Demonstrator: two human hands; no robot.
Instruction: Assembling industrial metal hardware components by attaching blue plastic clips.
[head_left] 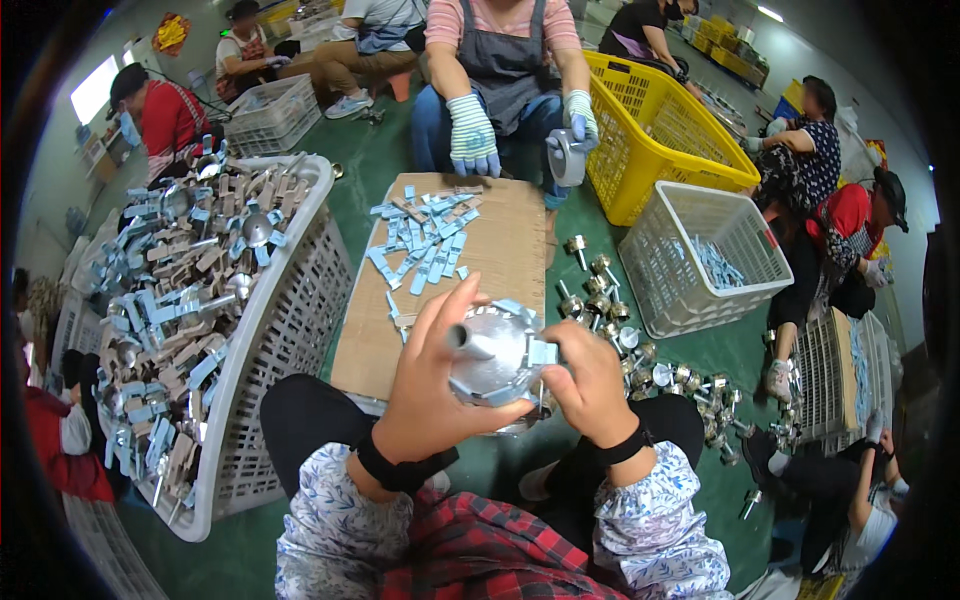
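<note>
In front of me, above the cardboard, I hold a shiny silver dome-shaped metal part [492, 345] with a short stem on top. Light-blue clips sit around its rim. My left hand [420, 375] is wrapped round its left and near side, thumb along the lower edge. At the right rim, the thumb and fingers of my right hand [590, 385] close on a light-blue clip [541, 352] that touches the part. Beyond my hands, loose blue and brown clips [430, 240] lie heaped on the flat cardboard sheet [362, 350].
A large grey crate [290, 330] heaped with clips and metal parts stands left. Metal parts with stems [600, 290] cover the floor at right, beside a white crate [680, 300] and a yellow crate [625, 170]. Opposite sits a person in striped gloves [470, 130] holding a tape roll [567, 160].
</note>
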